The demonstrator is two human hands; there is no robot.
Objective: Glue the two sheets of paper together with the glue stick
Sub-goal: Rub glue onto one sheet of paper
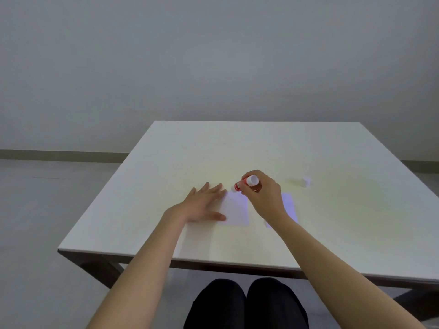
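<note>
Two small pale sheets of paper lie side by side on the white table (332,233). My left hand (204,204) rests flat, fingers spread, on the left edge of the left sheet (235,210). My right hand (261,195) grips a red-and-white glue stick (244,183), tilted, with its tip down at the far left corner of that sheet. The right sheet (288,206) is partly hidden under my right wrist. The glue stick's white cap (306,181) stands apart on the table, to the right.
The table's near edge (213,257) runs just above my knees (247,302). A plain wall rises behind the table, with bare floor to the left.
</note>
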